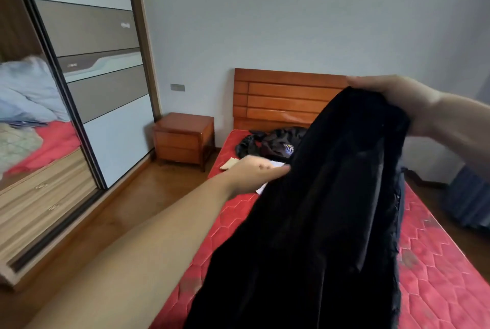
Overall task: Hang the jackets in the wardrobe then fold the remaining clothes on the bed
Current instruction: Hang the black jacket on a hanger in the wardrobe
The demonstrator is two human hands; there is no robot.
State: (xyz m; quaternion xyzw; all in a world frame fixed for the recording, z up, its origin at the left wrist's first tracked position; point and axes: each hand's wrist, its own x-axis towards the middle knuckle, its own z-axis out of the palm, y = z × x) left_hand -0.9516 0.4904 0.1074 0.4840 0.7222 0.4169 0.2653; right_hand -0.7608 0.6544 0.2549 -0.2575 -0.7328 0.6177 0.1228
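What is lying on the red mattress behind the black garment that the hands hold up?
A crumpled dark jacket near the headboard and some pale folded pieces. The black garment hides the rest.

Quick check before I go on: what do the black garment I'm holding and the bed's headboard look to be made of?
Black garment: a soft, matte, plush fabric, perhaps velvet or fleece; it drapes in heavy folds with faint sheen. I can't confirm the fibre. Headboard: wood, or wood veneer, in an orange-brown glossy finish; horizontal slats catch light reflections.
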